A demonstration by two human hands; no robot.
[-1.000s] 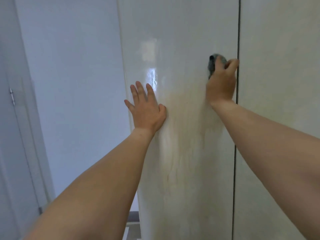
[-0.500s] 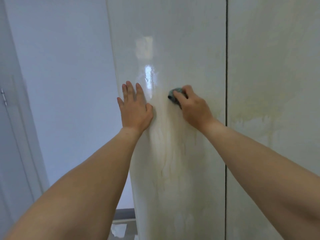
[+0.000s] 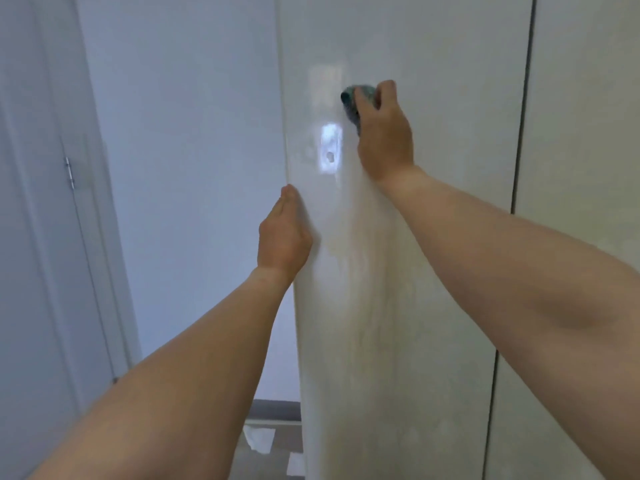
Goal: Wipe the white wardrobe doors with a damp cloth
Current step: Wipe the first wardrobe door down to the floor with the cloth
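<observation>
A glossy white wardrobe door fills the middle of the view, with a second door to its right across a dark vertical gap. My right hand grips a bunched grey-green cloth and presses it against the upper part of the left door. Most of the cloth is hidden under my fingers. My left hand lies flat with straight fingers on the door's left edge, lower down. A wet, streaky sheen runs down the door below my hands.
A pale wall stands left of the wardrobe. A white room door with a metal hinge is at far left. Down on the floor lie white scraps of paper beside the wardrobe's foot.
My right hand with the cloth swept from the door's right edge down to the left, then up again to the upper middle. My left hand turned edge-on at the door's left side.
</observation>
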